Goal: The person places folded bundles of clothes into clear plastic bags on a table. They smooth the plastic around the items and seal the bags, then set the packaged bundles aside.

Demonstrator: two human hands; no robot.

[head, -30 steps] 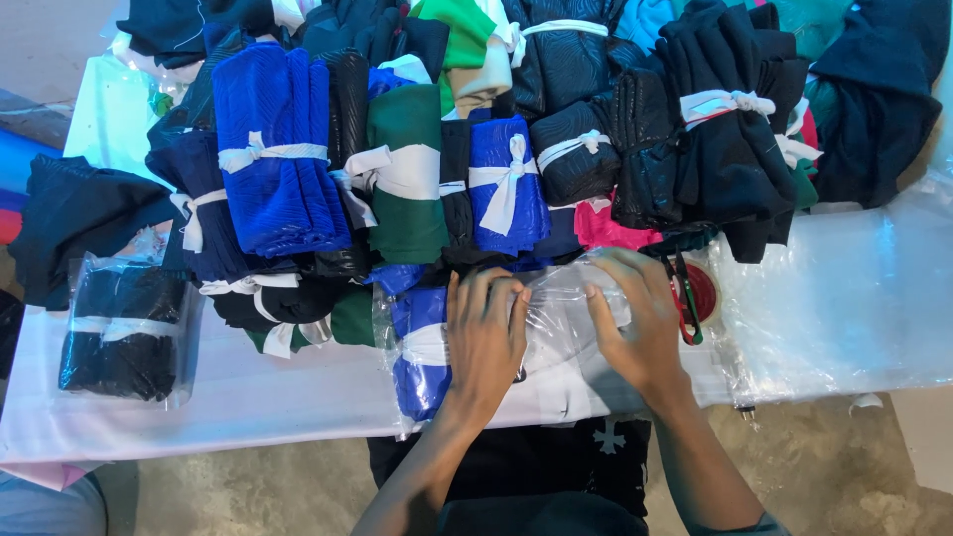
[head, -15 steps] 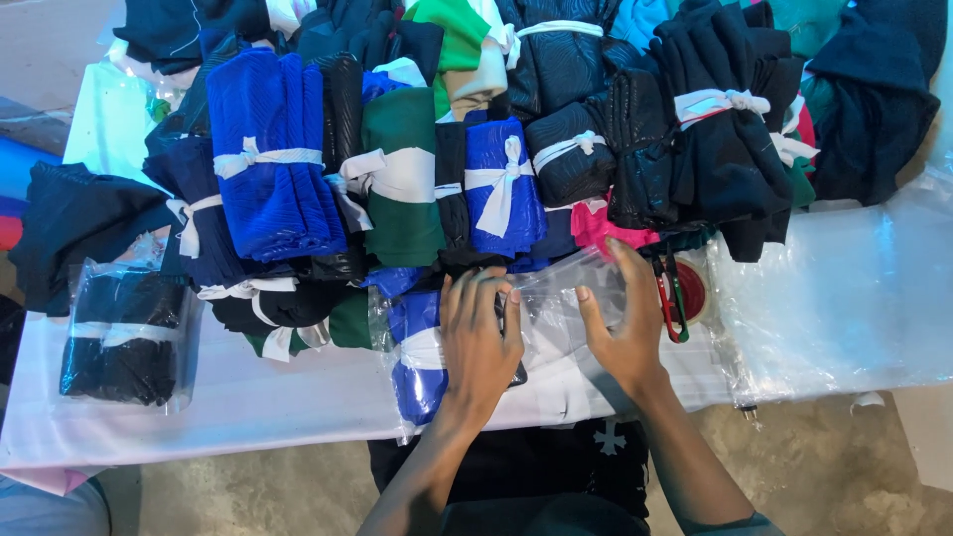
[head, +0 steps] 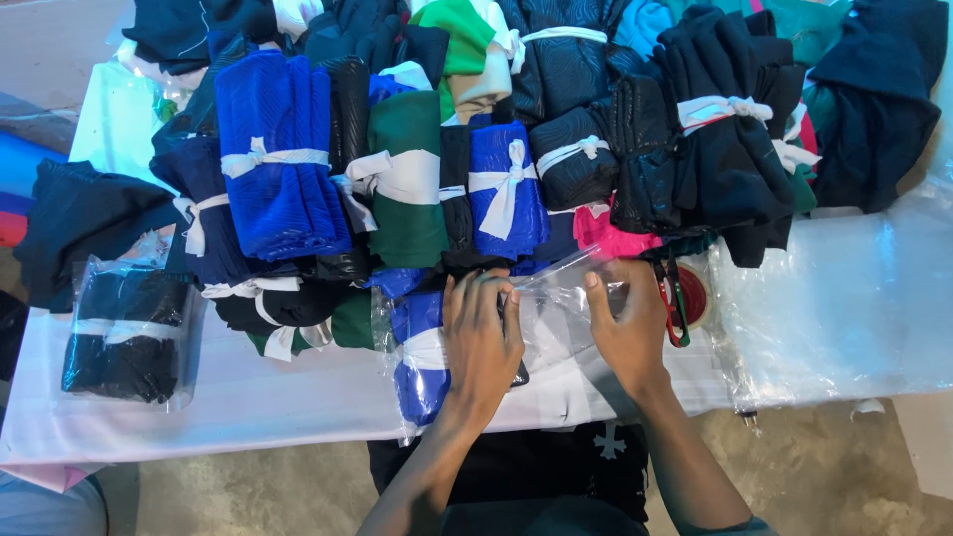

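While the fingers (head: 596, 290) of the right hand (head: 627, 333) pinch the open edge of the clear plastic bag (head: 556, 313), the left hand (head: 481, 342) lies flat, fingers spread, pressing on the blue bundle with a white tie (head: 422, 367) inside it. That bundle sits right under the left hand, at the bag's left end; the bag's long axis runs left to right, mouth toward the right hand. One bag in hand, one already-bagged dark bundle (head: 127, 337) far left, lots of tied bundles (head: 506, 189) piled behind on the table (head: 268, 397).
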